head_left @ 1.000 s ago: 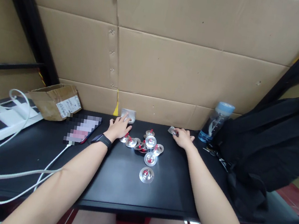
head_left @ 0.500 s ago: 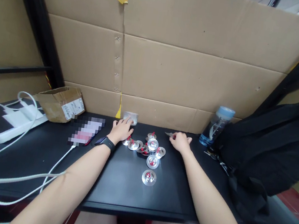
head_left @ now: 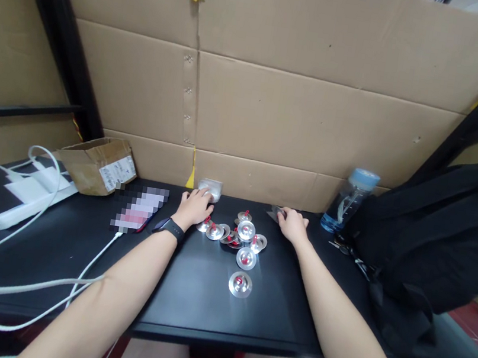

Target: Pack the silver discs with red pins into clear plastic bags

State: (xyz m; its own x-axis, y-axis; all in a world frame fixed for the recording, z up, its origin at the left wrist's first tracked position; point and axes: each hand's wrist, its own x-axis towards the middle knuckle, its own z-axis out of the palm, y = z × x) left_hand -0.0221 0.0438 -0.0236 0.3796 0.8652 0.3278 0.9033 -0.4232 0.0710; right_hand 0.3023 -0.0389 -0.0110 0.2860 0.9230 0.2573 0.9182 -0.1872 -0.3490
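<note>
Small silver finger cymbals [head_left: 245, 231] with red loops lie in a loose cluster on the black table [head_left: 194, 298]. Two of them, one cymbal [head_left: 246, 258] and a nearer one [head_left: 240, 285], lie toward me. My left hand [head_left: 194, 207] rests open at the cluster's left end, fingers spread, its thumb by the leftmost cymbal [head_left: 204, 226]. Its fingertips reach a clear plastic packet [head_left: 210, 188] against the cardboard. Right of the cluster, my right hand [head_left: 293, 225] is closed on a thin silvery piece [head_left: 275, 212], apparently a finger cymbal seen nearly edge-on, partly hidden by the fingers.
On the left are a phone [head_left: 141, 209] on a charging cable, an open cardboard box [head_left: 97, 167] and white cables with a power strip [head_left: 28, 204]. A water bottle [head_left: 349, 201], keys [head_left: 340, 247] and a black backpack [head_left: 441, 239] stand right. Cardboard [head_left: 266, 117] walls the back.
My right hand has shifted slightly to the right, and the thin piece in its fingers is turned a little. The left hand stays almost where it was. The view has moved slightly.
</note>
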